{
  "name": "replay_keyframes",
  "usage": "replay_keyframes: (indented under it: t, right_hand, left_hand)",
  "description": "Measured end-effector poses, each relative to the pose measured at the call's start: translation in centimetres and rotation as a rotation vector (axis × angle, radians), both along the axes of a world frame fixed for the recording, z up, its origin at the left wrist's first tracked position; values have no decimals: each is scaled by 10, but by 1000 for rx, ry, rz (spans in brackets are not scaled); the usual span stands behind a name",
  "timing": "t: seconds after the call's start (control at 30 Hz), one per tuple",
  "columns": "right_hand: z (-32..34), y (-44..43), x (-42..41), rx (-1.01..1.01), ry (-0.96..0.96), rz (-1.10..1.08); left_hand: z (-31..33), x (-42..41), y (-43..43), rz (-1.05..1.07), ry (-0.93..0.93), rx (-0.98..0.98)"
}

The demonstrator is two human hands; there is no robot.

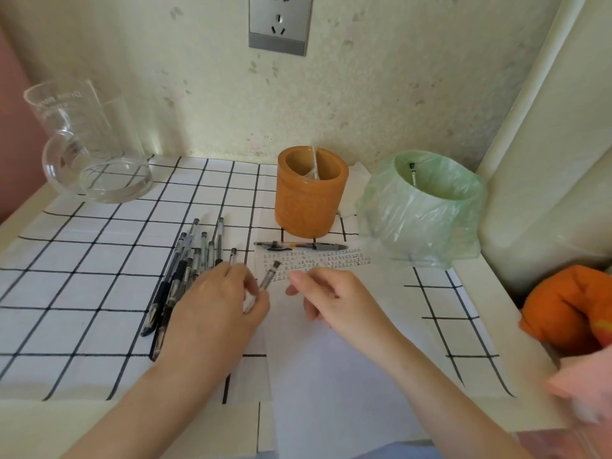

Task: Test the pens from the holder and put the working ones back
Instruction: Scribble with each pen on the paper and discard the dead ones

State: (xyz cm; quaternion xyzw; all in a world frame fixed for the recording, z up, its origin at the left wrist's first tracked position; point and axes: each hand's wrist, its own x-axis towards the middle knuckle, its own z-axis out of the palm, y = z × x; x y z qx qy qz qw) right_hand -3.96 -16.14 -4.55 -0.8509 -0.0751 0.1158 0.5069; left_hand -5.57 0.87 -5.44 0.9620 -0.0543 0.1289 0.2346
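An orange pen holder stands at the back of the checked cloth with one pale pen in it. Several black pens lie in a loose pile to its left. My left hand pinches a clear pen, tilted up over the white paper. Just to the right, my right hand hovers over the paper with fingers curled and holds nothing. Another pen lies flat along the paper's top edge, above rows of scribbled test marks.
A small bin lined with a green bag stands right of the holder with a pen inside. A glass jug sits at the back left. An orange and pink cloth lies at the right edge.
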Motion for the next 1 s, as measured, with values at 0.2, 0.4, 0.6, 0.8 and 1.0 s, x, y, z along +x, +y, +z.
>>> replay_keyframes:
  t: [0.2, 0.4, 0.6, 0.8, 1.0]
  right_hand:
    - [10, 13, -3, 349, 37, 16]
    - [12, -5, 9, 551, 6, -211]
    - [12, 1, 4, 468, 91, -92]
    - [17, -1, 2, 470, 86, 20]
    - [16, -3, 1, 510, 88, 0]
  left_hand:
    - [16, -4, -18, -247, 30, -352]
    - [20, -11, -23, -216, 285, -576]
    - [22, -13, -28, -249, 250, -565]
    - [23, -16, -30, -226, 210, -513]
    - [26, -15, -32, -257, 222, -575]
